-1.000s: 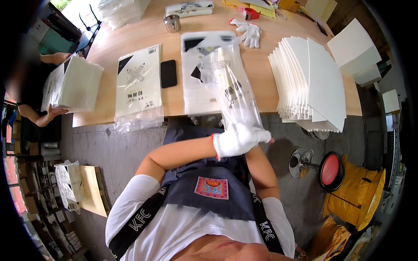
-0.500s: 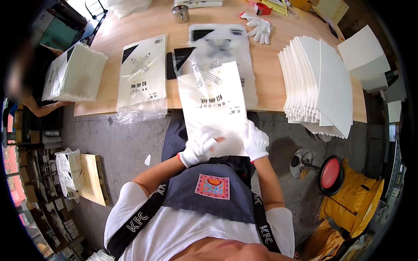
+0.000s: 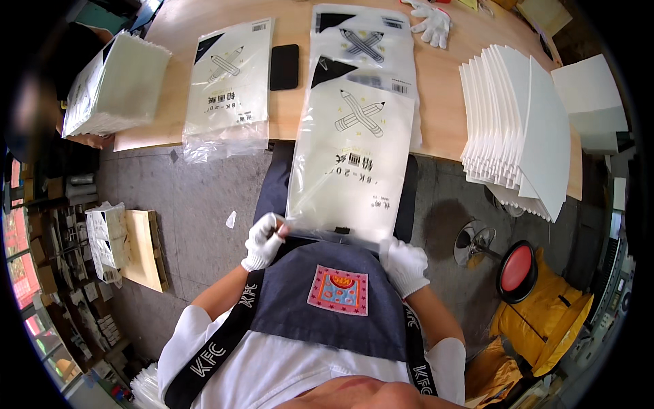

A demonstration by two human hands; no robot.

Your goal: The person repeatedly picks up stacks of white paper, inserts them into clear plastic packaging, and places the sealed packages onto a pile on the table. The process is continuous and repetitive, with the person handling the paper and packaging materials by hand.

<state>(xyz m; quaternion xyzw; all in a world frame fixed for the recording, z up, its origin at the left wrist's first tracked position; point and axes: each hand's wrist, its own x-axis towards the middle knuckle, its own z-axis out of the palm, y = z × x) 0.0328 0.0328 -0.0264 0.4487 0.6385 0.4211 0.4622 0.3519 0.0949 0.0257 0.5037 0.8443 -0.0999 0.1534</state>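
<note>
A clear plastic bag holding a white paper pad [image 3: 353, 160] lies from the table edge down onto my lap. My left hand [image 3: 264, 240], in a white glove, pinches the bag's open lower left corner. My right hand [image 3: 405, 265], also gloved, presses the bag's lower right edge against my dark apron. A second bagged pad [image 3: 362, 42] lies flat on the wooden table [image 3: 300, 109] just beyond it, partly under the first.
Another bagged pad [image 3: 228, 85] and a black phone [image 3: 284, 66] lie left of centre. A fanned stack of white sheets [image 3: 521, 123] sits at right, a loose white glove [image 3: 430, 20] at the back. A co-worker's arm holds a pack [image 3: 112, 85] at far left. A red stool [image 3: 518, 270] stands right.
The bagged pad has come down from the table toward my lap, and both hands have dropped to its lower edge, spreading apart to the two corners.
</note>
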